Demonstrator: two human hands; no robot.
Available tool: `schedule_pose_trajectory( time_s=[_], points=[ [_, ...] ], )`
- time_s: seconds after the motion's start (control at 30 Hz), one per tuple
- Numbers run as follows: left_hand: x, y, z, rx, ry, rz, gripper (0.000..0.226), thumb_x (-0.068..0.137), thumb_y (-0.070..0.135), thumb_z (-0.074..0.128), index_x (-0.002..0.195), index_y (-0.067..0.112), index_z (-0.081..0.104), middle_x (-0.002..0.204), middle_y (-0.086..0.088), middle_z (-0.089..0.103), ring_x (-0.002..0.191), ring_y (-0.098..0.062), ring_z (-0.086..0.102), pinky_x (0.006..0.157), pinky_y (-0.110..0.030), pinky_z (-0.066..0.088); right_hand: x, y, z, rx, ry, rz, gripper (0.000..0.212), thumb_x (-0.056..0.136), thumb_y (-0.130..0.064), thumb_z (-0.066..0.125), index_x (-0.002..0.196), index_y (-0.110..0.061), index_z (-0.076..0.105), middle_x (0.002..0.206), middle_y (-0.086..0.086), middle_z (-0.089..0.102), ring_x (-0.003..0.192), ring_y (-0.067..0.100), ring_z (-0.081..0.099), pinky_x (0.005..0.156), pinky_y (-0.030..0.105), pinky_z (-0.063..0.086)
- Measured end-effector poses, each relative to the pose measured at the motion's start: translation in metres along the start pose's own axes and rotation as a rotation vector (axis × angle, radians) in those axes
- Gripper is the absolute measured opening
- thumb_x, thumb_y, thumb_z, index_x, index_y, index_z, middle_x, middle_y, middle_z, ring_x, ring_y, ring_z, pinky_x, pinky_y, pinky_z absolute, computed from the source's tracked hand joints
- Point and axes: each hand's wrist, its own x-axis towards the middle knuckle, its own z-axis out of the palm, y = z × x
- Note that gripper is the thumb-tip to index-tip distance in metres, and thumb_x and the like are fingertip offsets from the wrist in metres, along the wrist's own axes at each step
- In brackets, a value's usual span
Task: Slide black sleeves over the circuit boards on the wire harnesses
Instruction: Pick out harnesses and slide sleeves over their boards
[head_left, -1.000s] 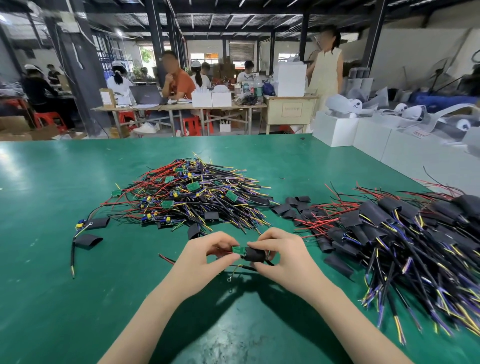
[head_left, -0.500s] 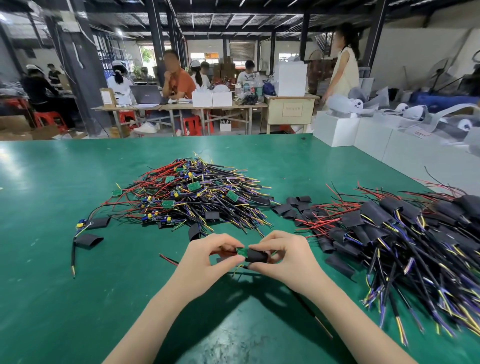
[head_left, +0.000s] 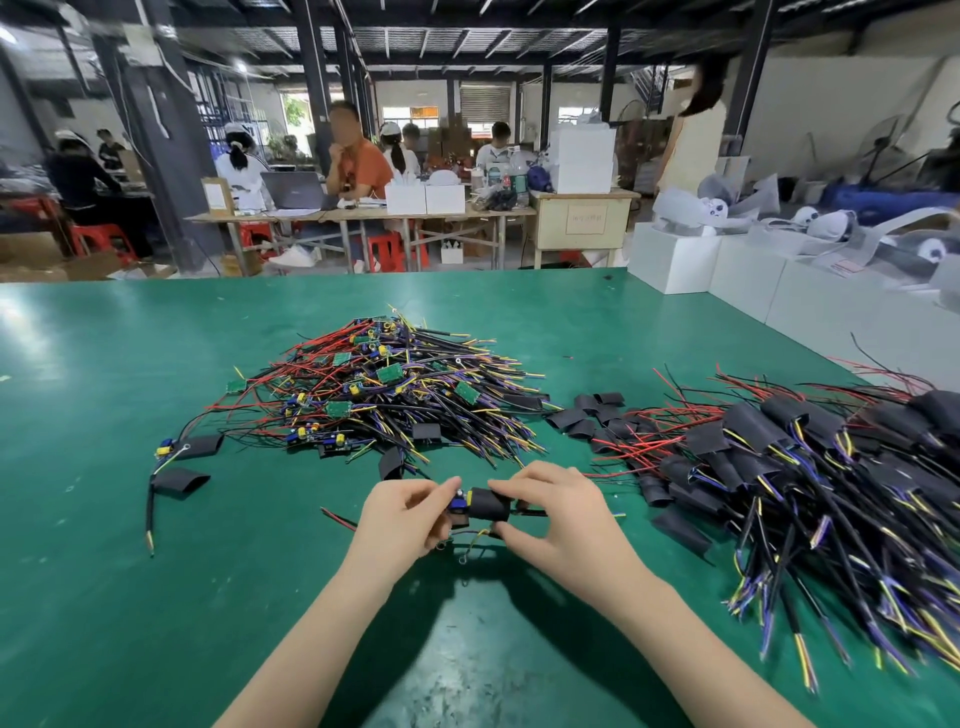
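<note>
Bare green table (head_left: 104, 597) lies open on the left and near edge, so a hand can pass there freely; the only things on that side are two loose sleeves (head_left: 179, 480) and a stray wire (head_left: 150, 519); ahead, the pile of unsleeved harnesses (head_left: 384, 395) blocks the middle; to the right, the sleeved heap (head_left: 810, 493) fills the table out to its edge; between the two piles a narrow lane is littered with spare sleeves (head_left: 592, 413); white boxes (head_left: 675, 260) wall the far right.
</note>
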Motion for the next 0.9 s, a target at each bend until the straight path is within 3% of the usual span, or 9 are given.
schedule_pose_trajectory(
  time_s=[0.1, 0.2, 0.37, 0.5, 0.73, 0.83, 0.9],
  points=[
    [0.001, 0.001, -0.004, -0.08, -0.148, -0.027, 0.039, 0.096, 0.032, 0.058, 0.079, -0.002, 0.069, 0.057, -0.009, 0.062, 0.046, -0.015, 0.045, 0.041, -0.018, 0.036, 0.001, 0.004, -0.003, 0.065, -0.005, 0.046, 0.033, 0.079, -0.023, 0.074, 0.112, -0.021, 0.071, 0.096, -0.007, 0.064, 0.086, 0.005, 0.054, 0.082, 0.024, 0.04],
    [0.002, 0.001, -0.007, -0.052, -0.226, 0.018, 0.029, 0.095, 0.024, 0.06, 0.08, 0.003, 0.072, 0.061, -0.009, 0.064, 0.05, -0.016, 0.047, 0.045, -0.019, 0.038, 0.001, 0.006, -0.005, 0.073, 0.001, 0.057, 0.033, 0.077, -0.02, 0.075, 0.11, -0.019, 0.072, 0.095, -0.003, 0.065, 0.089, 0.011, 0.057, 0.084, 0.023, 0.044],
    [0.004, -0.003, -0.007, 0.039, -0.223, 0.108, 0.025, 0.094, 0.018, 0.061, 0.074, 0.005, 0.07, 0.057, -0.004, 0.063, 0.048, -0.014, 0.047, 0.045, -0.019, 0.039, 0.001, 0.006, -0.005, 0.097, -0.039, 0.038, 0.033, 0.075, -0.013, 0.075, 0.108, -0.018, 0.073, 0.092, -0.003, 0.064, 0.077, 0.009, 0.057, 0.07, 0.009, 0.04],
    [0.003, -0.007, -0.004, 0.075, -0.215, 0.141, 0.024, 0.093, 0.018, 0.063, 0.072, 0.008, 0.07, 0.058, -0.005, 0.066, 0.048, -0.013, 0.049, 0.047, -0.02, 0.04, 0.0, 0.004, -0.001, 0.112, -0.023, 0.038, 0.035, 0.073, -0.005, 0.072, 0.107, -0.016, 0.073, 0.094, -0.002, 0.064, 0.074, 0.016, 0.06, 0.071, 0.022, 0.052],
    [0.0, -0.008, 0.006, -0.078, -0.175, 0.151, 0.02, 0.093, 0.015, 0.062, 0.078, 0.006, 0.071, 0.066, -0.008, 0.069, 0.051, -0.01, 0.05, 0.051, -0.019, 0.042, 0.0, -0.001, 0.005, 0.296, 0.142, 0.214, 0.033, 0.071, -0.004, 0.076, 0.102, -0.014, 0.076, 0.089, -0.002, 0.067, 0.077, 0.009, 0.063, 0.067, 0.016, 0.055],
    [0.0, -0.008, 0.008, -0.214, -0.132, 0.116, 0.021, 0.093, 0.015, 0.062, 0.077, 0.009, 0.073, 0.07, -0.011, 0.071, 0.053, -0.011, 0.053, 0.051, -0.017, 0.044, -0.001, -0.003, 0.006, 0.165, 0.251, 0.249, 0.035, 0.076, -0.015, 0.075, 0.111, -0.016, 0.072, 0.102, -0.007, 0.068, 0.098, 0.011, 0.057, 0.077, 0.022, 0.054],
    [0.002, -0.009, 0.009, -0.304, -0.136, 0.087, 0.017, 0.092, 0.014, 0.062, 0.082, 0.01, 0.075, 0.079, -0.015, 0.073, 0.061, -0.012, 0.06, 0.058, -0.018, 0.049, -0.003, -0.002, 0.008, -0.034, 0.211, 0.197, 0.034, 0.082, -0.022, 0.069, 0.116, -0.015, 0.069, 0.112, -0.009, 0.067, 0.109, 0.015, 0.05, 0.092, 0.026, 0.046]
  ],
)
